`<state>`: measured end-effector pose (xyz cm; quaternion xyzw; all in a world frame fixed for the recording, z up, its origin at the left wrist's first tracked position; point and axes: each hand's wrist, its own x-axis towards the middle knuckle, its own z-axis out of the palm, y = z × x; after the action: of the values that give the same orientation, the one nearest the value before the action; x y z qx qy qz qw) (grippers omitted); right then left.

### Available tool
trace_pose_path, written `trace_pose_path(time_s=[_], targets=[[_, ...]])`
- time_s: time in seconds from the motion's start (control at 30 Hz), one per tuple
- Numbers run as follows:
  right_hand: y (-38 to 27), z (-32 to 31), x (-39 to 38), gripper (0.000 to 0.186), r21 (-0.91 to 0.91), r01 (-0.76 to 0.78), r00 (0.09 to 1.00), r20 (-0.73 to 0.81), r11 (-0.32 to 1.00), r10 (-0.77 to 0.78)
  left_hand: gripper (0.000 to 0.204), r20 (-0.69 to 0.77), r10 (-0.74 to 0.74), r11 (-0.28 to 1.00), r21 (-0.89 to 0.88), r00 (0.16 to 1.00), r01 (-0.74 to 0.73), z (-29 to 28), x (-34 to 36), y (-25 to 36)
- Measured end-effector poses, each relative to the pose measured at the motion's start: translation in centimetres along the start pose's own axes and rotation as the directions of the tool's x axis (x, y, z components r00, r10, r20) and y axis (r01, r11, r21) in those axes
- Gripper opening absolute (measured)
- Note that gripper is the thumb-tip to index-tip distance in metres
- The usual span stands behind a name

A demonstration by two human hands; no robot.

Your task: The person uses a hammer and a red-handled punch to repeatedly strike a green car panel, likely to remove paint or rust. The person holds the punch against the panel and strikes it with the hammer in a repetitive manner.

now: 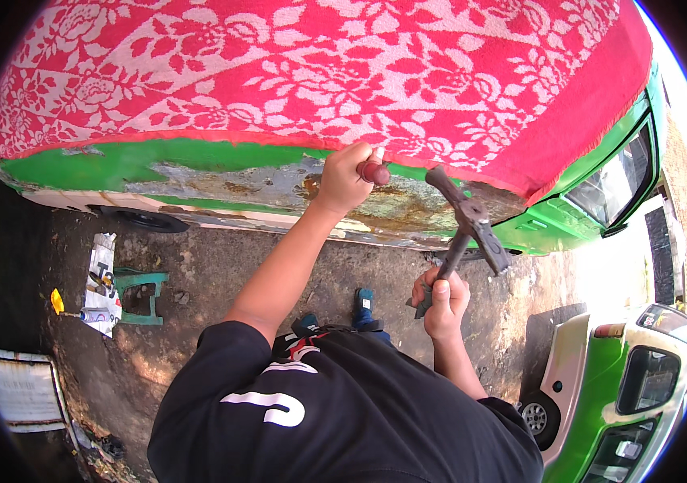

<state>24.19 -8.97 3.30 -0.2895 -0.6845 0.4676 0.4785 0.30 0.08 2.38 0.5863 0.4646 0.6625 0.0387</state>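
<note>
On blk shirt (343,435) | wht lettering (293,410) | R hand (448,306): hammer (472,215)

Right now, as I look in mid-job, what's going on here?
A person stands beside a worn green vehicle partly draped with a red floral cloth. The left hand has a red-handled tool in its grip near the cloth's edge; the working end is hidden. The right hand holds a hammer, head raised.
</note>
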Motion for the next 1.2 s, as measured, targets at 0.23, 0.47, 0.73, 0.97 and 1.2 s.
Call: trace_pose_path(time_s=[0.23,0.47,0.73,0.97,1.2], targets=[[-0.8,-0.8,0.7,0.044,-0.035,-0.108,0.994,0.01,0.994,0.108,0.028,-0.015,-0.006,1.0,0.017,1.0,0.006,0.8,0.5,-1.0],[-0.4,-0.9,1.9,0.042,-0.104,-0.258,0.966,-0.027,0.96,0.257,0.026,-0.044,-0.016,0.999,0.045,0.999,0.018,0.7,0.7,-1.5],[-0.2,-1.0,2.2,0.043,-0.184,-0.236,0.969,0.034,0.954,0.246,0.028,-0.054,-0.048,0.998,0.043,0.997,0.051,0.8,1.4,-1.1],[-0.6,-0.9,2.2,0.039,-0.09,-0.117,0.993,0.006,0.989,0.118,0.023,-0.046,-0.017,0.999,0.048,0.999,0.019,1.0,1.1,-0.7],[-0.4,-0.8,2.1,0.044,0.128,-0.05,0.994,-0.085,0.99,0.062,0.033,-0.091,-0.022,0.999,0.03,0.996,0.025,1.1,1.2,-0.9]])
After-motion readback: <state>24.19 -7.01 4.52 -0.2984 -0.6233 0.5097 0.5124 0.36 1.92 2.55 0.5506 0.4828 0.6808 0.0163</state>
